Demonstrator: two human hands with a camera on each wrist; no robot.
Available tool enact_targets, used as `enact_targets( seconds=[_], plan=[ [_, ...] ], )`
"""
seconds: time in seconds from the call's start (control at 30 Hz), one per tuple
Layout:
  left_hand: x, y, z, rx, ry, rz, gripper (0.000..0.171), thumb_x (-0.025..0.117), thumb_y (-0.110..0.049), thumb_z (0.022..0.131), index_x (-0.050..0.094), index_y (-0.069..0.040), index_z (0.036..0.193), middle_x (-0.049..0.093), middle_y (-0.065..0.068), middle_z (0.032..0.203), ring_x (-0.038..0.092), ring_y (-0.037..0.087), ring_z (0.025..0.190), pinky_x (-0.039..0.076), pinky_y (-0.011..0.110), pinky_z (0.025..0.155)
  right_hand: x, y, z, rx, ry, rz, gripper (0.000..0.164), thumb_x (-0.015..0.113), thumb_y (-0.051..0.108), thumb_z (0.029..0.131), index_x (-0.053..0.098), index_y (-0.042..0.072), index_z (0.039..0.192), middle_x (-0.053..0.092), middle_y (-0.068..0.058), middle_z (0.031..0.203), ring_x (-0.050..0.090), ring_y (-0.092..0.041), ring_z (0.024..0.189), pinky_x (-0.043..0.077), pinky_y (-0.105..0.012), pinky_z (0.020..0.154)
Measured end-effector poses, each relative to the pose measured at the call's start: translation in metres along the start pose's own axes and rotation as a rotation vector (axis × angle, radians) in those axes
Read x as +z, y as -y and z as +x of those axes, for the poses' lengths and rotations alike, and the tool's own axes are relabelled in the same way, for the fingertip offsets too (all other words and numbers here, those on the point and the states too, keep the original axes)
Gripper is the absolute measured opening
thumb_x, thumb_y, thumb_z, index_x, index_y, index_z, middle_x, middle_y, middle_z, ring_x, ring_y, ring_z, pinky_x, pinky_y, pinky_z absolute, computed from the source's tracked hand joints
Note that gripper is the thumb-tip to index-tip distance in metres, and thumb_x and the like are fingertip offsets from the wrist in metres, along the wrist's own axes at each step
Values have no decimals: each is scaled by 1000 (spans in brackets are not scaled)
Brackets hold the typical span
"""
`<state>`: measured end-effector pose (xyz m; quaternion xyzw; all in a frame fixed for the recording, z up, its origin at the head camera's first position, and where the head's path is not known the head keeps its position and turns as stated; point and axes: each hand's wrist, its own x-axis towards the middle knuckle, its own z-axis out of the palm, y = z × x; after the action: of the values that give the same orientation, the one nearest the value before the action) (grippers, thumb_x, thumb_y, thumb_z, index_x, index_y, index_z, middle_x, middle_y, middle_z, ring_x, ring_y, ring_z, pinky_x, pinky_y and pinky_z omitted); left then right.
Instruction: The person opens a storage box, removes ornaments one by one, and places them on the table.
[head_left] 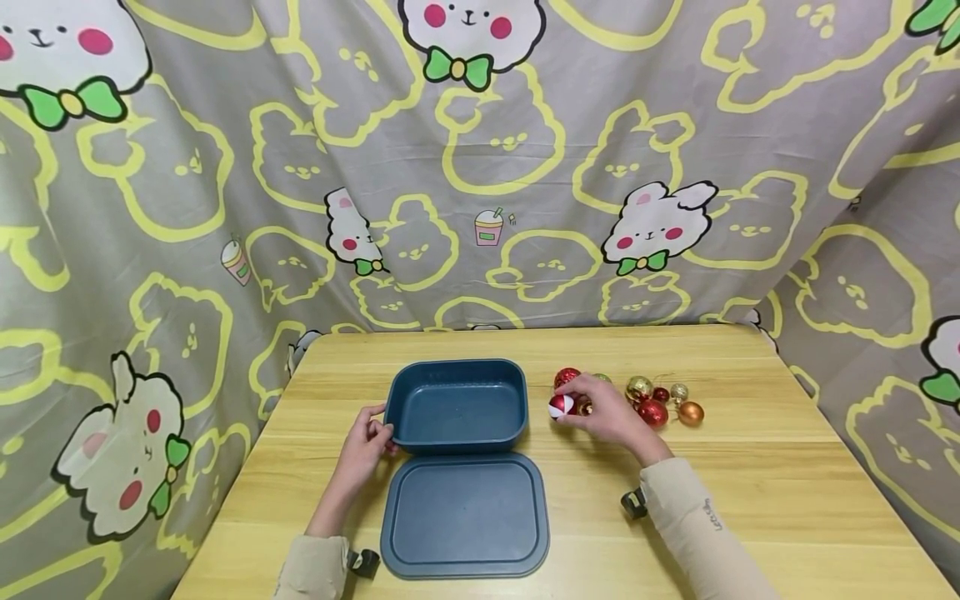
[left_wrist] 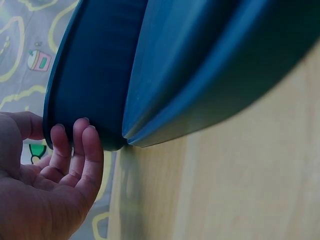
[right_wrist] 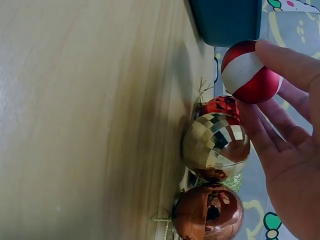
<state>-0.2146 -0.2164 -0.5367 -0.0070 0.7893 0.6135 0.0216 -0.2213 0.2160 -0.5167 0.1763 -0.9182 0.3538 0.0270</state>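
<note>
A dark blue rectangular box (head_left: 459,414) stands without its cover on the table, and its inside shows bare. My left hand (head_left: 367,439) grips the box at its left front corner; in the left wrist view the thumb is at the rim and the fingertips (left_wrist: 91,135) lie against the outer wall. My right hand (head_left: 606,410) pinches a red and white striped Christmas bauble (right_wrist: 251,73) between thumb and fingers, to the right of the box. Beneath it, in the right wrist view, are a gold mirror-tiled bauble (right_wrist: 214,145) and a shiny copper bauble (right_wrist: 207,212).
A matching blue lid (head_left: 465,517) lies flat in front of the box. Several more baubles, among them a red one (head_left: 652,412) and an orange one (head_left: 691,413), sit on the wooden table (head_left: 757,500) at the right. A patterned curtain (head_left: 525,167) hangs behind.
</note>
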Motion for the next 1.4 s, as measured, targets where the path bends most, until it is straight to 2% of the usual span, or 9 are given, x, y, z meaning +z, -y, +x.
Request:
enact_targets(
  seconds=[0.23, 0.6, 0.87, 1.1, 1.4],
  plan=[
    [1, 0, 1, -3, 1, 6, 44, 54, 0, 104, 45, 3, 147, 60, 9, 78, 67, 19, 67, 60, 25, 67, 5, 1, 0, 3, 9, -27, 44, 88, 22, 83, 73, 13, 123, 69, -6, 118, 63, -28, 108, 54, -51, 94],
    [1, 0, 1, -3, -1, 13, 44, 54, 0, 105, 45, 3, 147, 60, 11, 78, 67, 19, 67, 60, 25, 67, 8, -2, 3, -36, 7, -69, 39, 89, 19, 82, 74, 12, 117, 70, -5, 113, 62, -21, 97, 55, -43, 87],
    [1, -2, -1, 3, 2, 8, 44, 54, 0, 104, 45, 4, 147, 59, 9, 77, 66, 19, 67, 60, 25, 67, 9, -2, 2, -68, 9, -105, 39, 89, 16, 81, 75, 9, 117, 72, -11, 117, 65, -29, 104, 55, -50, 93],
    [1, -1, -2, 8, 5, 6, 44, 53, 1, 104, 44, 5, 147, 59, 10, 77, 66, 20, 66, 60, 25, 67, 14, -3, 4, -109, 4, -106, 39, 90, 12, 80, 75, 3, 115, 71, -12, 114, 66, -31, 104, 55, -51, 95],
    [1, -2, -2, 6, 3, 12, 44, 54, 0, 105, 44, 4, 147, 59, 9, 78, 66, 18, 66, 60, 24, 67, 16, -1, 6, -91, 27, -135, 38, 89, 11, 81, 75, 3, 115, 70, -15, 119, 65, -34, 109, 55, -54, 99]
  ],
)
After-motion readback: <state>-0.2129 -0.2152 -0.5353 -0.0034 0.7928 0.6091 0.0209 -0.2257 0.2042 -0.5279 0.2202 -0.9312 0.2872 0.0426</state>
